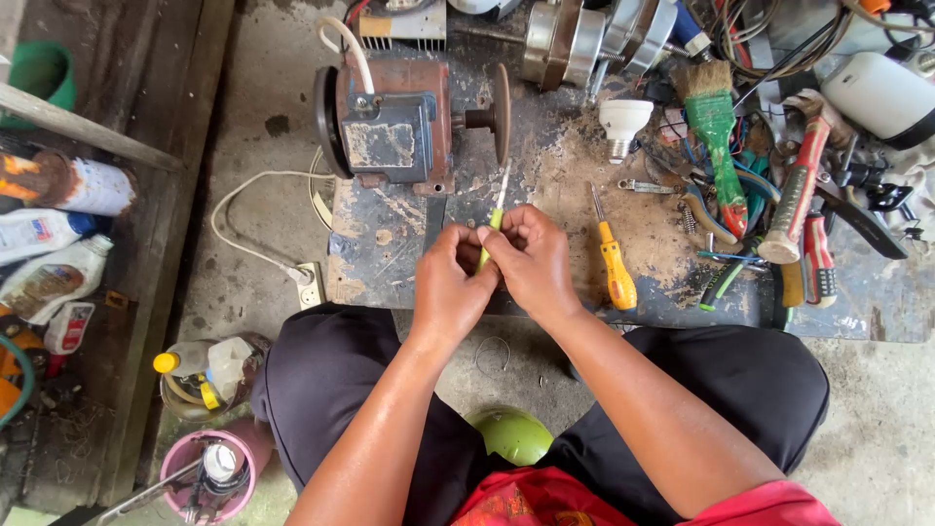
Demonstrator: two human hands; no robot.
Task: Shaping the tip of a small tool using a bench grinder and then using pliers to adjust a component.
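- On the grey concrete floor lies a low, scratched, dark metal board (545,195) with worn paint, and a person sits at its near edge in dark trousers.
- One rusty brown grinder motor (394,122) stands at the far left corner of the board, with one round grinding wheel (503,112) on its right side.
- One thin tool with a green and white handle (495,219) is in the middle of the board's near edge, pointing up toward the wheel.
- Both hands hold that tool: the left hand (450,287) is closed around its low end, and the right hand (534,263) pinches it from the other side.
- One screwdriver with a yellow handle (614,263) lies just beside the right hand.
- One white light bulb (623,125) lies further back.
- One green paint brush (716,146) and one hammer with a red handle (801,185) lie near the right edge, in a pile of pliers and wires.
- One white power strip (310,284) lies on the floor by the left edge, with a white cable.
- Three plastic bottles (49,234) lie on wood planks at the far left.
- One pink bucket (209,477) stands by the left knee.
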